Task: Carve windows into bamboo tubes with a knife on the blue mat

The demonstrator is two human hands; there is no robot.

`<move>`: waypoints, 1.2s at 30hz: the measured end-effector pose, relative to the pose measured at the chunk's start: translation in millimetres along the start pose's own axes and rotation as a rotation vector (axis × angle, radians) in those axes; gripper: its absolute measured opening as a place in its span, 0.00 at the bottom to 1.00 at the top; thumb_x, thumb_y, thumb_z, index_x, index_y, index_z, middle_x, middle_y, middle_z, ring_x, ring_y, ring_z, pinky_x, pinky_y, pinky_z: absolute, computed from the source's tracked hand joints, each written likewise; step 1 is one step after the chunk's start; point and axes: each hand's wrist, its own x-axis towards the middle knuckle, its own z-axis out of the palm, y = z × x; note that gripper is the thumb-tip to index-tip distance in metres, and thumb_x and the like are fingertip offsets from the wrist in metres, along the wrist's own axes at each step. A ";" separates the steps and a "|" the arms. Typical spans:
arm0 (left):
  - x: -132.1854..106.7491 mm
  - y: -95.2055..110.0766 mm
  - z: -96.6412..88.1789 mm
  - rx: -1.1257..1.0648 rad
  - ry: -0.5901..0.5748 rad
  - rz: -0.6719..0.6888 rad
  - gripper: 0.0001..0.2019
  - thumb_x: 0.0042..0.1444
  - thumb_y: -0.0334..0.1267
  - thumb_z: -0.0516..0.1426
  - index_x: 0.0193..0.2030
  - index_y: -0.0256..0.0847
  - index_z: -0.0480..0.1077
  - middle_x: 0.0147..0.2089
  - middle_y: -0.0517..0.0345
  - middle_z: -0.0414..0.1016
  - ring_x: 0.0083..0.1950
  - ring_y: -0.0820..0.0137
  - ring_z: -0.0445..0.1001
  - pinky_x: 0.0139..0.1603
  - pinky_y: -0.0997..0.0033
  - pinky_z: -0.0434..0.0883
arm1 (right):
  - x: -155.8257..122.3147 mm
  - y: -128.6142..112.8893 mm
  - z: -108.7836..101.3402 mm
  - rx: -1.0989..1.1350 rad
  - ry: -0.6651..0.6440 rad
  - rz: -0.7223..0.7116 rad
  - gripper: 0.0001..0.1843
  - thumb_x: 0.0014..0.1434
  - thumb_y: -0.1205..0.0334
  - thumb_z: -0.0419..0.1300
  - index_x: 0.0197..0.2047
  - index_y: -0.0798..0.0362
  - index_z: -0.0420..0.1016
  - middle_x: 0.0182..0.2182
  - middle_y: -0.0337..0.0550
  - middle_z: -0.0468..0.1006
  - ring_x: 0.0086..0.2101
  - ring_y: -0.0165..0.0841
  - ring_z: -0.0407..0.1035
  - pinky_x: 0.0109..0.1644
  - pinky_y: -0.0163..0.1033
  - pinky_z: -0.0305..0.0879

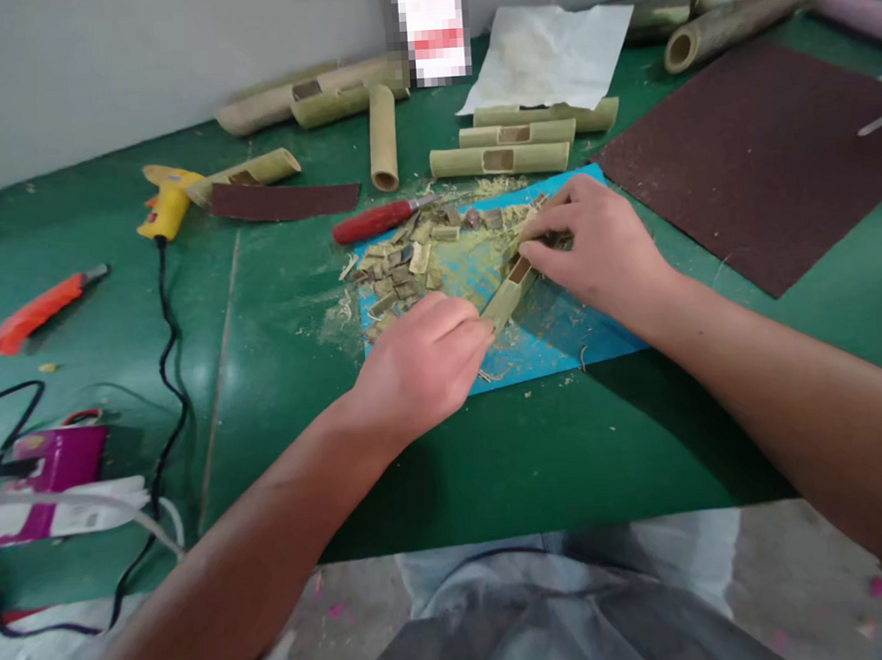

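Observation:
My left hand (422, 363) is closed around the near end of a short bamboo piece (511, 292) with a rectangular slot cut in it. That piece lies slanted on a blue mat (561, 338). At its far end my right hand (601, 251) is closed, fingertips pinched on the bamboo; I cannot make out whether a tool is in them. Small cut bamboo chips (400, 278) and sawdust lie on the mat just left of the hands.
A red-handled knife (378, 219) lies behind the mat. Several slotted bamboo tubes (501, 159) lie further back. Sandpaper sheets (759, 151) lie right, a yellow glue gun (166, 199) and orange cutter (36, 310) left, cables and a purple box (46, 474) near left.

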 end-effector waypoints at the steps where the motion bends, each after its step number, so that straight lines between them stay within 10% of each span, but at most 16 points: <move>1: 1.1 0.0 0.6 0.001 -0.005 0.003 0.14 0.69 0.30 0.53 0.32 0.37 0.74 0.33 0.54 0.74 0.35 0.67 0.70 0.37 0.66 0.69 | 0.3 -0.6 -0.6 -0.006 -0.006 0.000 0.05 0.56 0.64 0.64 0.34 0.49 0.82 0.39 0.46 0.77 0.44 0.41 0.72 0.55 0.52 0.69; 36: 3.5 8.7 1.3 0.177 -0.028 0.062 0.16 0.67 0.28 0.52 0.28 0.38 0.70 0.30 0.54 0.68 0.33 0.65 0.62 0.34 0.64 0.66 | -0.4 6.4 5.9 -0.009 0.044 -0.053 0.06 0.56 0.63 0.63 0.34 0.47 0.82 0.37 0.46 0.77 0.43 0.42 0.72 0.53 0.53 0.71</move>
